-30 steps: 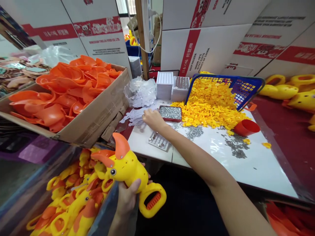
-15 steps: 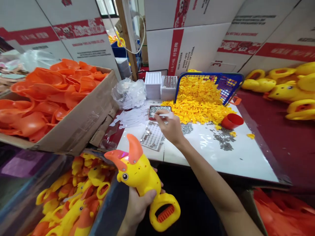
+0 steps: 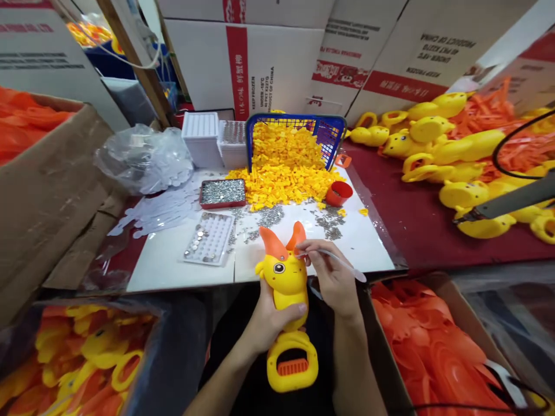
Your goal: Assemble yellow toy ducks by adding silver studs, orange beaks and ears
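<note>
My left hand is wrapped round the body of a yellow plastic animal toy, held upright. It has two orange pieces on its head, a round eye and a loop handle below with an orange ribbed insert. My right hand pinches a thin white plastic stick with a rounded end. The stick's thin tip is at the toy's head, by the base of the right orange piece; whether anything sits on the tip is too small to tell. Behind the toy lie a red tray of small screws and a white grid tray with round metal discs.
A blue basket spills yellow pieces across the white worktop. A red cup, loose screws and white sticks lie around. Yellow toys fill the right side. Boxes of orange parts stand at both sides.
My right hand has come from the screw tray to the toy's head with the stick. The toy is now more upright and nearer the middle. My view has turned right.
</note>
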